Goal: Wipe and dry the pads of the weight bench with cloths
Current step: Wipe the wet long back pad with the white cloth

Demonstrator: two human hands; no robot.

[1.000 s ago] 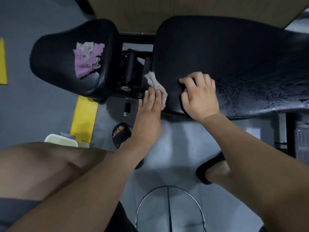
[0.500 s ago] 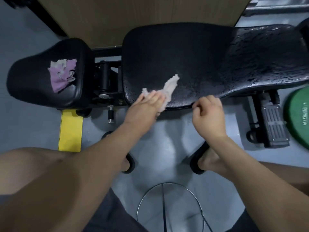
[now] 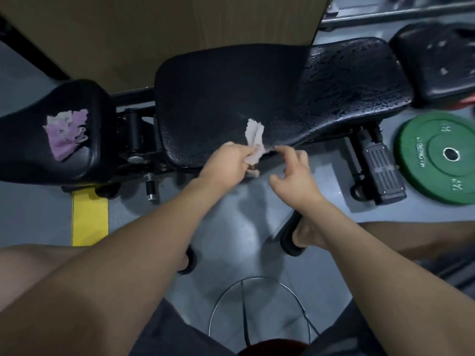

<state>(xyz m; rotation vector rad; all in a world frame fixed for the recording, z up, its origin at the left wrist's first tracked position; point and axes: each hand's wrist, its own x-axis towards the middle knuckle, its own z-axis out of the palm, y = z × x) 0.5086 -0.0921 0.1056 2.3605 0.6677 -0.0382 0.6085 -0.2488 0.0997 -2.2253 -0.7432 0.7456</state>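
A cloth [image 3: 255, 136] is pinched by the curled fingers of the left hand [image 3: 227, 160] at the six-o'clock edge of the pad [image 3: 218, 98]; nothing is held by the loosely spread right hand [image 3: 295, 173].

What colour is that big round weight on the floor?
The weight plate is green, with pale lettering. The head view, the only one, shows it at the right.

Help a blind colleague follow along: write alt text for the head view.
The left hand grips a pale cloth at the near edge of the long pad; the right hand hovers beside it, holding nothing. The pad's right part is beaded with drops. A purple cloth lies on the seat pad at left.
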